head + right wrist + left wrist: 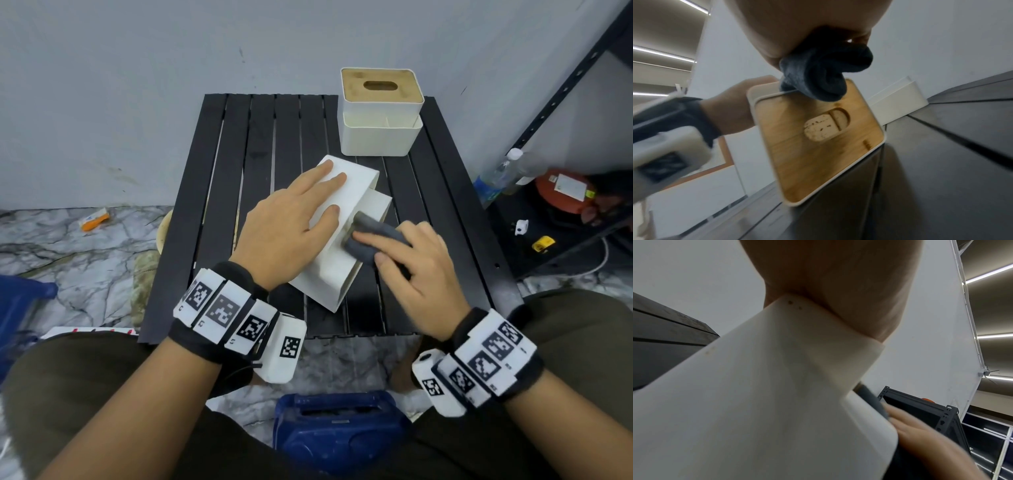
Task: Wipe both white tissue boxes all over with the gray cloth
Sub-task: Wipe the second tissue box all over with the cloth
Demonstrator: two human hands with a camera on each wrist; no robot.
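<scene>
Head view: a black slatted table (260, 192) stands against a gray wall, with two white tissue boxes on it. The nearer tissue box (329, 274) lies tipped on its side near the table's middle, its wooden lid (818, 154) turned toward the person's right (the right wrist view shows the lid's oval slot face-on). The left hand (291, 222) lies flat on the box's upturned white face, fingers straight and spread, pressing it down; in the left wrist view the palm covers the upper edge of that face. The right hand (411, 267) clutches the bunched gray cloth (373, 236), fingers curled round it, and holds it against the lid end of the nearer box, at the upper rim where lid and white shell meet. The right hand is motion-blurred. The farther tissue box (380, 113) stands upright at the table's far right corner, wooden lid up, apart from both hands and from the nearer box. Beyond the table's right edge, a dark metal shelf (565, 85) bears a clear plastic bottle (496, 178) and a red container (561, 192) on its lowest level. A blue stool (339, 431) shows between the person's knees. The floor is marble-patterned.
</scene>
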